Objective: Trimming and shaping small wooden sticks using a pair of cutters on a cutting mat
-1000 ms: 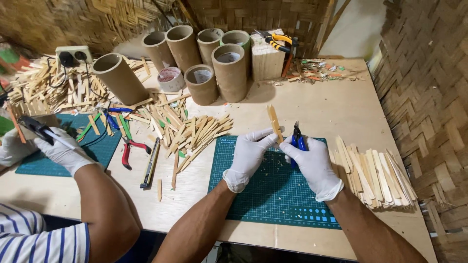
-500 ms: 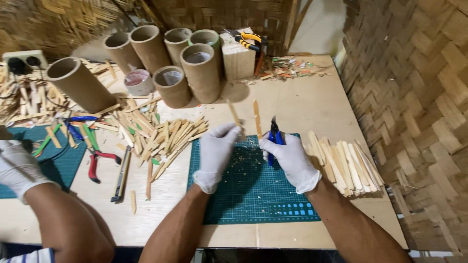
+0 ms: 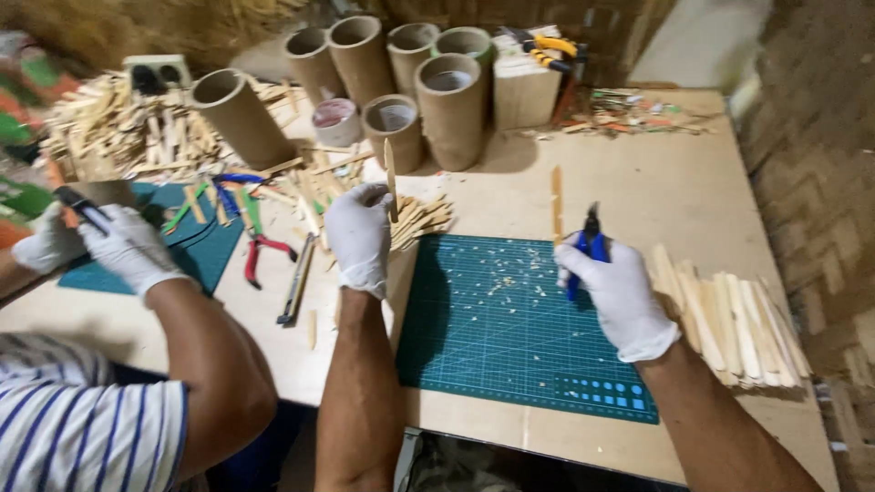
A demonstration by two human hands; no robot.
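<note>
- Over the green cutting mat [image 3: 510, 319], the right hand [image 3: 612, 293] in a white glove has its fingers wrapped around blue-handled cutters [image 3: 588, 244] and pinches a thin wooden stick [image 3: 555, 202] that stands upright at the mat's far edge.
- Left of that, the left hand [image 3: 358, 235], also gloved, has fingers closed on a second wooden stick [image 3: 390, 179], held upright over a loose pile of sticks [image 3: 421, 219].
- These sticks look light, stiff and flat, and likely snap if bent; a grip low on the shaft, flat faces between thumb and finger, seems safest.
- Right of the mat, a stack of cut sticks [image 3: 729, 323] lies close to the table's right edge, so little spare room there.
- Far side: cardboard tubes [image 3: 451, 105] crowd together, hemming in any reach beyond the mat.
- Left: red-handled pliers [image 3: 260, 255] and a dark tool lie on the bare tabletop [image 3: 638, 182].
- Far left, another person's gloved hands [image 3: 118, 246] work over a second mat, so that side is taken.
- Open room: the mat's middle and the tabletop far right.
</note>
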